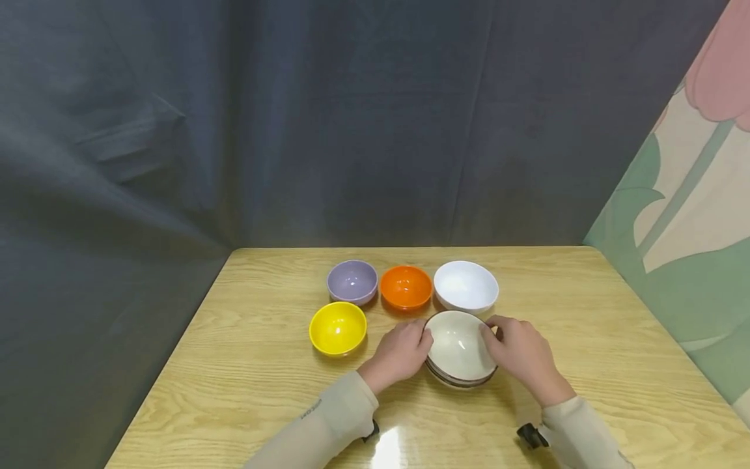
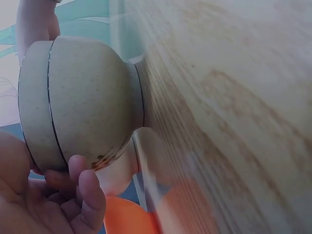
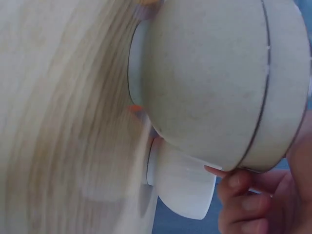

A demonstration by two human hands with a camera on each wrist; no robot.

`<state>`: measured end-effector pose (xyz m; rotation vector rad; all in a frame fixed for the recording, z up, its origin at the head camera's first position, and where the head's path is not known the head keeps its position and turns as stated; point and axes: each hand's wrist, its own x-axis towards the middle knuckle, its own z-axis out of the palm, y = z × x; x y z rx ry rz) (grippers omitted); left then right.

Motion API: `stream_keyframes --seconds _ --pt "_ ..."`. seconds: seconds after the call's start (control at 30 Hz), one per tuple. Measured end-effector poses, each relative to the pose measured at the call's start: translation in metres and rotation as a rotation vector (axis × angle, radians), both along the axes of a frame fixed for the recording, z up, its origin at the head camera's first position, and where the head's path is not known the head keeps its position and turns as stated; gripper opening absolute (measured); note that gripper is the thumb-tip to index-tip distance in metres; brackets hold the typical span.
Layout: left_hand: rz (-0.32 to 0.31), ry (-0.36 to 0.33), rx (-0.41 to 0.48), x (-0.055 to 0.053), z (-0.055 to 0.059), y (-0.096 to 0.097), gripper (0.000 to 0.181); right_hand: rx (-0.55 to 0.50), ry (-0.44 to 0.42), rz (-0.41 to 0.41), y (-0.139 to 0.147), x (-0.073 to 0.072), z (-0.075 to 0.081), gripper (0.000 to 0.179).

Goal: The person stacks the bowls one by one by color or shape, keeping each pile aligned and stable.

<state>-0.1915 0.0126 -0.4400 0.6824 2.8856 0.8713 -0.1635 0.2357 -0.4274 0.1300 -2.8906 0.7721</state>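
Indoor screened-off corner, exact rm. type unclear (home, lab, etc.): dk. blue-grey cloth (image 1: 363, 124) hung at back & on L, wood-grain bench (image 1: 234, 391), lg. pink/green floral wall print (image 1: 703, 163) on R.

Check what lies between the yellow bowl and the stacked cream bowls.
In the head view, the left hand lies there, gripping the stacked cream bowls; bare table separates it from the yellow bowl.
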Motion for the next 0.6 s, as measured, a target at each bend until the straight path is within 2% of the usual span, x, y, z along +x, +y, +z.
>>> stream_keyframes --seconds 0.1,0.3,0.6 --pt "0.001 -0.006 -0.001 -0.002 -0.001 0.000 0.031 -0.004 -0.008 0.022 -0.001 -0.006 0.000 0.026" --pt "-0.001 -0.011 0.001 -0.004 -0.002 0.000 0.032 -0.022 -0.011 0.011 -0.004 -0.008 -0.005 0.029" --pt "-0.006 -0.046 0.029 -0.014 -0.001 -0.001 0.030 -0.062 0.037 0.000 -0.006 -0.012 -0.009 0.030"
